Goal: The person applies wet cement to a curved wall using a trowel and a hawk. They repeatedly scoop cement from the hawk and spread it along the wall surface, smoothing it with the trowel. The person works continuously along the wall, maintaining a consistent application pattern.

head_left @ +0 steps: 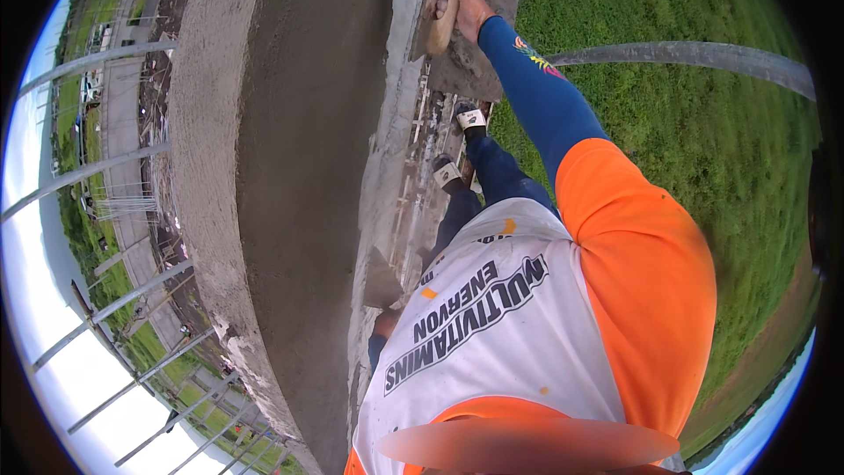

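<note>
My right hand (pixel 463 7), at the end of a stretched-out arm in a blue sleeve, is closed around the handle of a wooden float (pixel 447 13). The float is at the near edge of a wall top covered in smooth, wet grey mortar (pixel 308 123). My left hand (pixel 384 324) shows only in part beside my shirt. It is closed at a grey trowel (pixel 381 281), whose flat blade lies by the mortar's edge; my torso hides most of the grip.
A rough concrete edge (pixel 207 123) bounds the mortar on the left. A grey board (pixel 483 26) lies beyond my feet, which stand on narrow planking (pixel 422 202). A curved metal pipe (pixel 694 54) crosses above grass on the right. Several metal bars (pixel 114 163) stick out on the left.
</note>
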Available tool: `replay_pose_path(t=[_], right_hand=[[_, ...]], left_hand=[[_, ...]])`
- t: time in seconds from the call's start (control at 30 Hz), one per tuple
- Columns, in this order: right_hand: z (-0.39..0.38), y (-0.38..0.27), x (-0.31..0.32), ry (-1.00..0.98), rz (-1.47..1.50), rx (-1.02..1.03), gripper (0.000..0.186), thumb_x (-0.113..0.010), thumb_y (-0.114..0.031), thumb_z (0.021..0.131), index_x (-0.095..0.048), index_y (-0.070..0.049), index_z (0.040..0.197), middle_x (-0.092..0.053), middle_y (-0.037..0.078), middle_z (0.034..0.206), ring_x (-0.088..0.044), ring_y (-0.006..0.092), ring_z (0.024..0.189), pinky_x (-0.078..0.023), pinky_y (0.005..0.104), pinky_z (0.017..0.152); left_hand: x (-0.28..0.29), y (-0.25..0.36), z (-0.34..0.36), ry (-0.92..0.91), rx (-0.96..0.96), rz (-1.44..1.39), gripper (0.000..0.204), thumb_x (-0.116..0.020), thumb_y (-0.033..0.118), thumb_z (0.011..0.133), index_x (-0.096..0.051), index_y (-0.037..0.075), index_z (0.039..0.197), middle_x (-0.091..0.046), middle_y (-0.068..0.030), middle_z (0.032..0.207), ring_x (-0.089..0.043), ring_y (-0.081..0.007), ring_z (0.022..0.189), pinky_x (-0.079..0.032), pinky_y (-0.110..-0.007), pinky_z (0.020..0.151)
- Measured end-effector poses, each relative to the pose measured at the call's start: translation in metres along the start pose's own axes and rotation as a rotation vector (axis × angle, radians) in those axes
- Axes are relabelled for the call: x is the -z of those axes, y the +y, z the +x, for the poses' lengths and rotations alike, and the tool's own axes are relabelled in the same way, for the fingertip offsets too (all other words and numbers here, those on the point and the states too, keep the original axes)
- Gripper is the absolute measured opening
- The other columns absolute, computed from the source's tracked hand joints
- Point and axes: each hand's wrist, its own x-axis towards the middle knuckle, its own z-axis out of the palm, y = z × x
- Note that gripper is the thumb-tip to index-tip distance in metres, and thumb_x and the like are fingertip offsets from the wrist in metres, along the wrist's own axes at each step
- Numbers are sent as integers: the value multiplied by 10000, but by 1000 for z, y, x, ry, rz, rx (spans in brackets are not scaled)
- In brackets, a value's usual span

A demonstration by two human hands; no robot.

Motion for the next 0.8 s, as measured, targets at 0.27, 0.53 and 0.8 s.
replay_pose_path(t=[0.27,0.53,0.8], right_hand=[[-107,172,-37,87,493,-601,376,-624,-564,992,-564,-204,904,-445,-44,721,-447,116,586,-398,297,548],[-35,184,-91,181,533,-473,367,-573,-546,1028,-555,-198,914,-440,-50,693,-437,93,547,-413,271,523],[-15,67,-110,72,293,-164,380,-609,-543,1012,-574,-169,954,-411,-52,730,-400,82,566,-385,266,540]], left_hand=[[6,10,-27,35,57,59,359,-710,245,960,-637,-13,1199,-695,-117,1077,-678,-231,1020,-544,-383,882],[9,26,-24,37,72,67,372,-710,258,961,-635,-11,1208,-700,-125,1088,-680,-237,1026,-543,-389,891],[7,39,1,1,41,80,385,-710,271,962,-634,-8,1217,-706,-133,1099,-682,-243,1032,-541,-394,900]])
